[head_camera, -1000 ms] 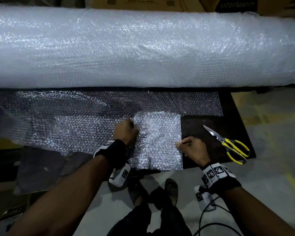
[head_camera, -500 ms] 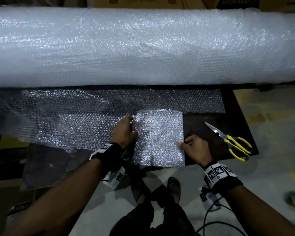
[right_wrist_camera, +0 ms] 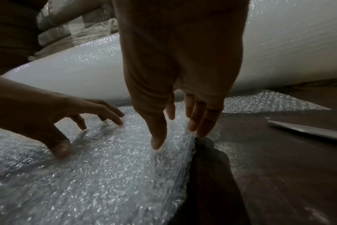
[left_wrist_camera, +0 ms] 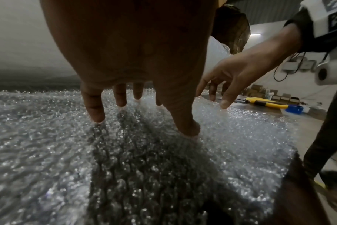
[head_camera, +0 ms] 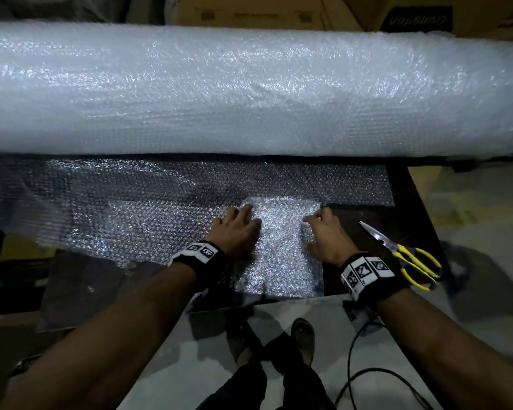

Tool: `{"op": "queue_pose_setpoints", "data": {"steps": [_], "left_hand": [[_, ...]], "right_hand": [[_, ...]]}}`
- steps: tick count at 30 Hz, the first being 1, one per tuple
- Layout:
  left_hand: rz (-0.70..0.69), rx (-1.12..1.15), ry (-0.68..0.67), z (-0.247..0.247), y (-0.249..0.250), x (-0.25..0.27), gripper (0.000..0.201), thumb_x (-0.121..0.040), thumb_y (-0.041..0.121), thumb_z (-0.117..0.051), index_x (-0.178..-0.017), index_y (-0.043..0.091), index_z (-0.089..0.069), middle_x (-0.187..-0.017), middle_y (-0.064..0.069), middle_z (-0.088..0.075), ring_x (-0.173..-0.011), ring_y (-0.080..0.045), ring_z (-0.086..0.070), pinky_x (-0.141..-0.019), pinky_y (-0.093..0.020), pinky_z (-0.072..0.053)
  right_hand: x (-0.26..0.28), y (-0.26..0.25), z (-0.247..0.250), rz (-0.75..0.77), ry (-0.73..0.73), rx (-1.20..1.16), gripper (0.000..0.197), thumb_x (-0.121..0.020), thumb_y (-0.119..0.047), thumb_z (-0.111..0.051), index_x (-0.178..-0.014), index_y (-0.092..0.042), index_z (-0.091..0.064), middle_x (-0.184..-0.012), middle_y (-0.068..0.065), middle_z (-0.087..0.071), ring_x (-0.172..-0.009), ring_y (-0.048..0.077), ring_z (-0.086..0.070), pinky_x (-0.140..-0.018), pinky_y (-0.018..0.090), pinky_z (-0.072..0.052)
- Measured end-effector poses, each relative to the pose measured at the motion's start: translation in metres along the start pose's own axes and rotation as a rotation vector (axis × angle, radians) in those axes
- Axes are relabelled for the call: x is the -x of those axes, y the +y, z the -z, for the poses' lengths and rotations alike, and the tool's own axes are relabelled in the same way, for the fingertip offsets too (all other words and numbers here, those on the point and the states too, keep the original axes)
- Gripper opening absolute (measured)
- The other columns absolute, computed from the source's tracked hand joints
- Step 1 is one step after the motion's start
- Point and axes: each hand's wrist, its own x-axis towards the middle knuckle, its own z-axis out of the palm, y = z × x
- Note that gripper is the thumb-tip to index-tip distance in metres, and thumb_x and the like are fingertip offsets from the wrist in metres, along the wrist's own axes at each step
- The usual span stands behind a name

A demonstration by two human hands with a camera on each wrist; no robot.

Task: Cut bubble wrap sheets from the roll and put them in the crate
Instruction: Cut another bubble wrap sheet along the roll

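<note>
Both hands are spread flat, pressing the cut, folded sheet (head_camera: 282, 247) on the dark surface (head_camera: 397, 196): left hand (head_camera: 239, 229) and right hand (head_camera: 323, 235) grasp nothing. Scissors (head_camera: 409, 258) lie right. The roll (head_camera: 249, 93) lies far. No crate visible; placing remains.

Large bubble wrap roll (head_camera: 249, 90) lay across the far side of the bench (head_camera: 409, 202). Left hand (head_camera: 237, 232) and right hand (head_camera: 326, 235) pressed a small folded bubble wrap sheet (head_camera: 282, 247) between them. Yellow-handled scissors (head_camera: 403, 255) lay just right of the right wrist.
</note>
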Motion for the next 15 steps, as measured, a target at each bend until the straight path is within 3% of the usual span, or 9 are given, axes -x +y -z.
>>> {"op": "queue_pose_setpoints", "data": {"steps": [2,5,7,11,15], "left_hand": [[0.010,-0.013,-0.003,0.000,-0.002,-0.001,0.071,-0.087,0.047,-0.070,-0.143,0.026,-0.032,-0.163,-0.012,-0.008,-0.143,-0.040,-0.022,-0.105,-0.068,-0.036],[0.004,-0.021,-0.050,0.001,-0.004,-0.003,0.087,-0.078,0.050,-0.078,-0.145,0.025,-0.029,-0.162,-0.011,-0.008,-0.142,-0.040,-0.022,-0.105,-0.067,-0.034],[0.015,-0.018,-0.046,0.002,-0.004,-0.004,0.091,-0.081,0.050,-0.076,-0.150,0.027,-0.022,-0.162,-0.009,-0.007,-0.142,-0.039,-0.022,-0.106,-0.066,-0.035],[0.026,-0.021,-0.030,0.003,-0.005,-0.008,0.084,-0.086,0.049,-0.071,-0.150,0.028,-0.021,-0.163,-0.008,-0.001,-0.141,-0.040,-0.023,-0.105,-0.066,-0.038],[0.036,-0.035,-0.074,0.008,-0.005,-0.012,0.091,-0.077,0.048,-0.079,-0.146,0.026,-0.024,-0.165,-0.009,0.004,-0.143,-0.042,-0.018,-0.106,-0.065,-0.036]], "right_hand": [[-0.002,-0.001,0.001,-0.002,-0.044,0.008,0.062,-0.083,-0.019,-0.078,-0.137,-0.011,-0.048,-0.137,0.018,-0.034,-0.126,0.039,-0.043,-0.109,0.045,-0.041],[-0.005,-0.002,0.003,-0.020,-0.072,-0.011,0.066,-0.082,-0.018,-0.078,-0.139,-0.013,-0.044,-0.136,0.018,-0.033,-0.125,0.038,-0.045,-0.107,0.042,-0.041],[-0.009,-0.002,0.006,-0.051,-0.100,-0.060,0.069,-0.082,-0.018,-0.079,-0.141,-0.016,-0.041,-0.138,0.017,-0.030,-0.125,0.036,-0.044,-0.107,0.041,-0.041],[-0.016,-0.001,0.010,-0.083,-0.123,-0.089,0.069,-0.086,-0.020,-0.076,-0.144,-0.016,-0.038,-0.142,0.015,-0.026,-0.121,0.035,-0.051,-0.103,0.034,-0.042],[-0.019,0.000,0.006,-0.114,-0.120,-0.066,0.078,-0.087,-0.022,-0.076,-0.151,-0.018,-0.032,-0.145,0.017,-0.023,-0.125,0.036,-0.049,-0.111,0.039,-0.039]]}}
